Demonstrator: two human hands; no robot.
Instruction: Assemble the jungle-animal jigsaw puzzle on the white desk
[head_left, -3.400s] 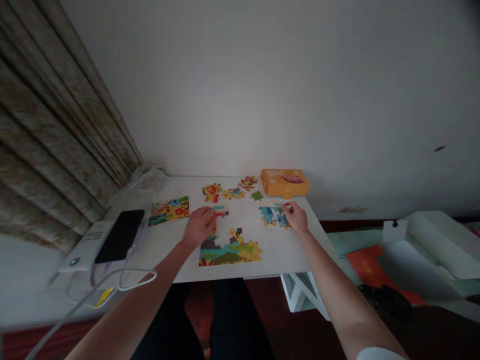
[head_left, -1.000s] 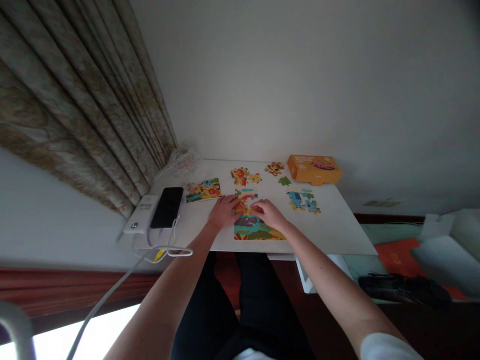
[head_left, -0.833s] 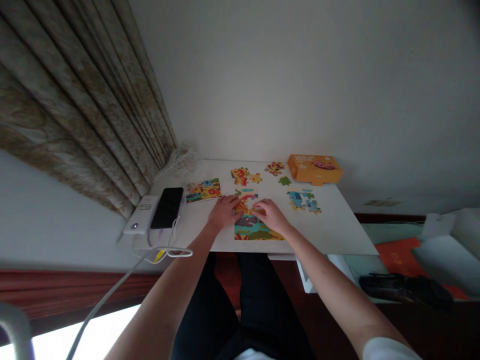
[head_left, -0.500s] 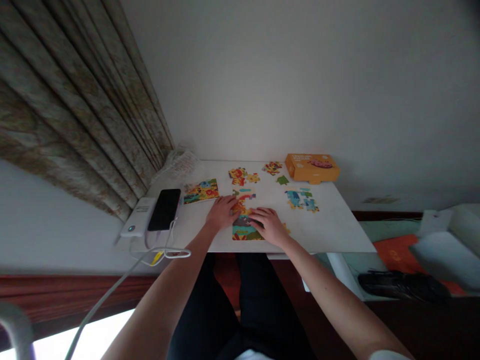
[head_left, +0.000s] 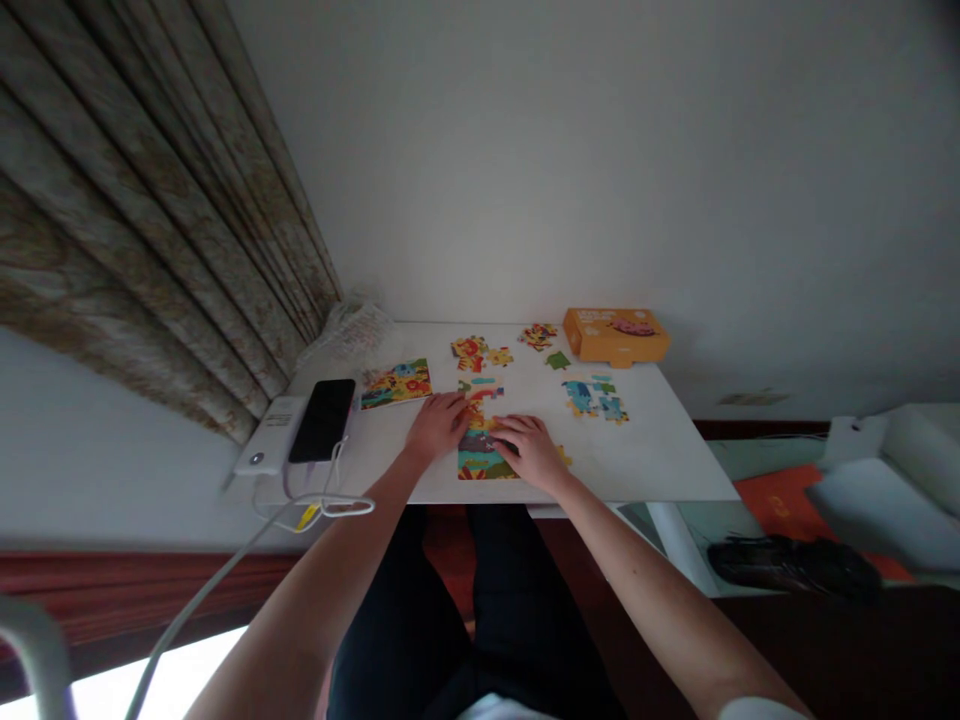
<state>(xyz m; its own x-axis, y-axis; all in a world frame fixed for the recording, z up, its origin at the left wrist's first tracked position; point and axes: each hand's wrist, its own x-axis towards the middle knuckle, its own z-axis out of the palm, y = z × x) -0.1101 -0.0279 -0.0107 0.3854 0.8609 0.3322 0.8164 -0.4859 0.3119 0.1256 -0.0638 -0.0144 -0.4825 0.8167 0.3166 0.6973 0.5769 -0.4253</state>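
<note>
- The part-built puzzle point(head_left: 475, 456) lies on the white bench point(head_left: 645, 455), close to its near edge.
- Here's the left hand point(head_left: 437, 425) at the puzzle's left side, thumb parted from the fingers.
- And the right hand point(head_left: 531, 452) lies over the right part, thumb and fingers apart!
- Blue elephant pieces point(head_left: 578, 396) sit farther right, near the orange box point(head_left: 619, 340).

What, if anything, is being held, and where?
No hold shows: left hand at the left of the puzzle, right hand over its right; anything beneath is hidden.

L hand point(head_left: 439, 428), R hand point(head_left: 529, 452) on puzzle point(head_left: 474, 460), loose pcs point(head_left: 557, 360) nr box point(head_left: 619, 336)
</note>
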